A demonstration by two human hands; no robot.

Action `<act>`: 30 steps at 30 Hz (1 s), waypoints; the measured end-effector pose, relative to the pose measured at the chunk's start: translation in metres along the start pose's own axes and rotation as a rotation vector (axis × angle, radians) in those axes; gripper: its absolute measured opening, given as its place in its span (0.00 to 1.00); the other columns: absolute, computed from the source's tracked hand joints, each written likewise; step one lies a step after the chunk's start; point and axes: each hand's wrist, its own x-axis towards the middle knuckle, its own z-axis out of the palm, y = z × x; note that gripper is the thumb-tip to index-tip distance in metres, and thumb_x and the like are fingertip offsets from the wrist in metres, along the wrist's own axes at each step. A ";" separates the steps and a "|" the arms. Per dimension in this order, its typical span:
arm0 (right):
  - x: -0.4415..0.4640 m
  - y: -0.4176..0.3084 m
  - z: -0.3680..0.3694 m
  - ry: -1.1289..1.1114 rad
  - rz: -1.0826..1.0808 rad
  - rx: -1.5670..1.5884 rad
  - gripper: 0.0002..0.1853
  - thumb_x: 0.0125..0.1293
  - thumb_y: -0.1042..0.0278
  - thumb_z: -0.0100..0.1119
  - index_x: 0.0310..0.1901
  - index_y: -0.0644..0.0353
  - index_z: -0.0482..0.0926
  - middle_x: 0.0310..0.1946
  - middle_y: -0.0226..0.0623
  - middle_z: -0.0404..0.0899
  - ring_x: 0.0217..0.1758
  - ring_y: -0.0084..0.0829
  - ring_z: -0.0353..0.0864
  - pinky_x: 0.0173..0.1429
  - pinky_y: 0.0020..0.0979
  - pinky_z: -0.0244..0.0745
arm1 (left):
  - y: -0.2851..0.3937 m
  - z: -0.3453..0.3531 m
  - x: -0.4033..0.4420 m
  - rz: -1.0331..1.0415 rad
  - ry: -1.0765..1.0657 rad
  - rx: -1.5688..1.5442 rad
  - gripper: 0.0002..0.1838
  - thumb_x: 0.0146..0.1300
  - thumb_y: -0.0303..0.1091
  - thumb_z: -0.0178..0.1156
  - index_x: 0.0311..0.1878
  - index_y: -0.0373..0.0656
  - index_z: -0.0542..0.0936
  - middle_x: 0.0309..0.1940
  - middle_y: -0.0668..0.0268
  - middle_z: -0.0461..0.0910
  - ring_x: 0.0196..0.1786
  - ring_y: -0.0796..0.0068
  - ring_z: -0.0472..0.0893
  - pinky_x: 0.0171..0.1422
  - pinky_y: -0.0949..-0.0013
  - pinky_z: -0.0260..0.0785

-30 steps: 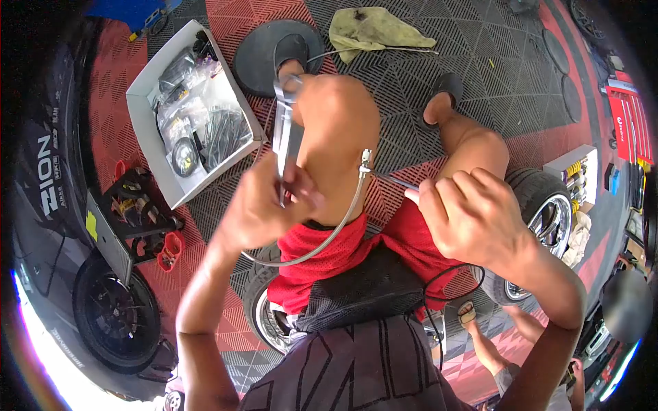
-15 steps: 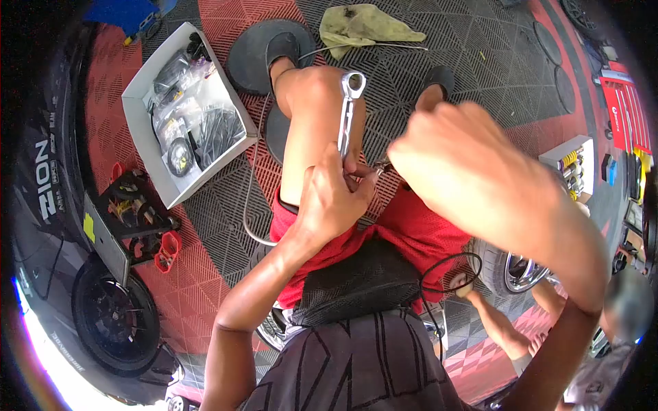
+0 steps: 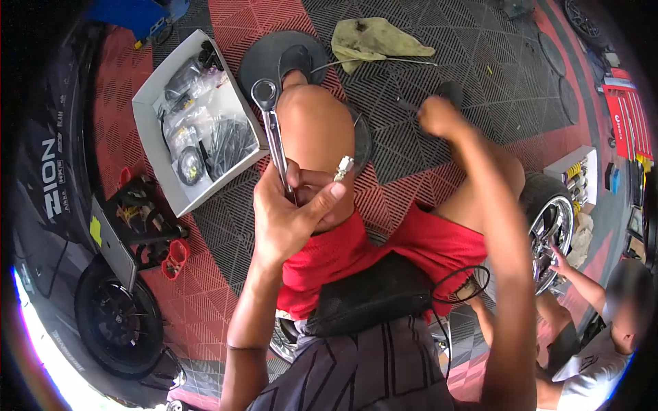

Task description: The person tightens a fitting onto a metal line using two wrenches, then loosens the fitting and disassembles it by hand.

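My left hand (image 3: 291, 209) is closed around a chrome ratcheting wrench (image 3: 274, 133), whose ring end points up and away over my knee. Between its thumb and fingers it also pinches a small silver hose fitting (image 3: 343, 168). Out to the right, near my foot, my right hand (image 3: 440, 118) is closed on a thin dark tool (image 3: 407, 104) held low over the floor mat. The tool's exact kind cannot be made out.
An open white box (image 3: 152, 127) of bagged parts lies left of my legs. A greenish rag (image 3: 384, 42) is ahead. Wheels (image 3: 556, 226), a red tool chest (image 3: 627, 123) and a crouching person (image 3: 596, 356) are at right; a dark car (image 3: 44, 233) stands left.
My left hand has moved left from between my knees with the wrench and fitting. My right hand has swung away from it, out toward the floor by my right foot.
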 end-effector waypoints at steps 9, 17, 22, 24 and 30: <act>0.033 -0.045 0.267 -0.054 0.444 0.620 0.08 0.58 0.73 0.55 0.24 0.67 0.77 0.17 0.46 0.75 0.18 0.40 0.74 0.31 0.42 0.72 | 0.005 -0.009 0.005 -0.027 0.004 -0.183 0.24 0.55 0.20 0.70 0.35 0.43 0.58 0.32 0.52 0.83 0.22 0.82 0.78 0.25 0.81 0.70; 0.039 -0.028 0.244 -0.382 0.217 0.551 0.20 0.61 0.82 0.52 0.56 0.69 0.76 0.35 0.49 0.84 0.29 0.37 0.86 0.31 0.33 0.79 | 0.015 0.000 0.001 -0.060 -0.023 -0.167 0.24 0.54 0.22 0.71 0.35 0.43 0.59 0.27 0.57 0.80 0.22 0.78 0.79 0.25 0.78 0.73; 0.031 -0.018 0.275 -0.348 0.410 0.898 0.17 0.66 0.82 0.49 0.56 0.68 0.76 0.43 0.52 0.82 0.33 0.38 0.87 0.34 0.32 0.84 | 0.010 -0.001 -0.004 -0.034 -0.007 -0.135 0.23 0.55 0.22 0.71 0.36 0.42 0.60 0.27 0.56 0.80 0.22 0.76 0.79 0.25 0.77 0.74; 0.018 -0.036 0.257 -0.411 0.800 1.321 0.14 0.58 0.58 0.66 0.37 0.60 0.84 0.39 0.41 0.85 0.39 0.34 0.85 0.47 0.35 0.81 | 0.010 0.005 -0.006 -0.030 -0.006 -0.127 0.24 0.55 0.23 0.71 0.36 0.42 0.60 0.28 0.56 0.81 0.21 0.76 0.80 0.25 0.77 0.74; 0.009 -0.061 0.232 -0.509 0.619 1.412 0.19 0.60 0.66 0.66 0.51 0.63 0.77 0.35 0.46 0.82 0.34 0.42 0.86 0.37 0.37 0.84 | 0.011 0.019 -0.007 -0.069 -0.028 0.049 0.21 0.56 0.23 0.69 0.38 0.39 0.61 0.29 0.58 0.80 0.21 0.81 0.77 0.25 0.79 0.71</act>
